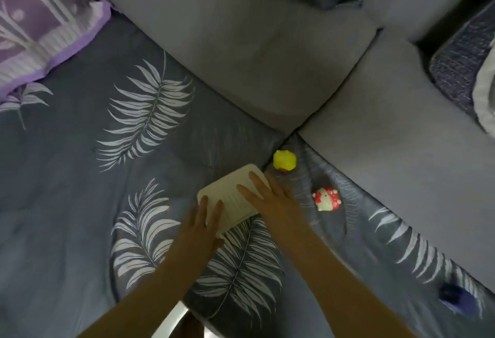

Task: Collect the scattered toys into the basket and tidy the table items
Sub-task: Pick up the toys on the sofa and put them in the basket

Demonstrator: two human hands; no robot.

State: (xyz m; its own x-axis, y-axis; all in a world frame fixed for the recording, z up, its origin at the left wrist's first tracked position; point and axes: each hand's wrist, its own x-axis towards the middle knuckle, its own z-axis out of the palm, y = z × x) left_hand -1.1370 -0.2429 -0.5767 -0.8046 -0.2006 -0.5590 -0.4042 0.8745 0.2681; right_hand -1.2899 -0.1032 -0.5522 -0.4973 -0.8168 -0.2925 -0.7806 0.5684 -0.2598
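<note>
A white basket (232,198) with small holes lies upside down on the grey leaf-print sofa cover. My left hand (200,228) rests flat on its near left corner with straight fingers. My right hand (270,198) lies flat across its right side, fingers spread. Just beyond the basket, a yellow toy (284,160) sits in the seam between the seat cushions. A red and white toy (326,199) lies to the right of my right hand. A dark blue toy (452,294) lies far to the right near the frame's lower edge.
Grey back cushions (254,51) close off the far side and right (388,166) of the corner sofa. A purple patterned pillow (40,21) lies at the top left. A patterned cushion (463,70) sits at the far right. The picture is dim and slightly blurred.
</note>
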